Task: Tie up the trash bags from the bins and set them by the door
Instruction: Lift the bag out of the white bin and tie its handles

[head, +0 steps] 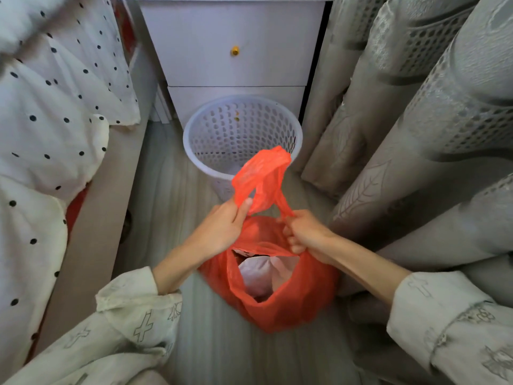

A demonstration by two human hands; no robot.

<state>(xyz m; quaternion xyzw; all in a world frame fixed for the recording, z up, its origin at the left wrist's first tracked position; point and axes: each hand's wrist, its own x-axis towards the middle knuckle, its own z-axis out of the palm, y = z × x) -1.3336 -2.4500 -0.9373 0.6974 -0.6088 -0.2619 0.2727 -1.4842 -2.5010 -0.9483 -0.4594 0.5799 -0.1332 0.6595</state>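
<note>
A red plastic trash bag point(280, 307) hangs above the floor in front of me, its mouth open on white crumpled waste inside. My left hand point(222, 227) pinches one handle loop, which stands up over the bag. My right hand point(305, 233) grips the other handle, twisted thin, at the bag's top edge. Just beyond the bag stands a white perforated bin point(241, 140) with no bag in it.
A white nightstand point(233, 43) with a gold knob stands behind the bin. A bed with polka-dot bedding point(50, 120) runs along the left. Grey patterned curtains point(416, 120) hang on the right. A narrow strip of wood floor point(166, 190) lies between them.
</note>
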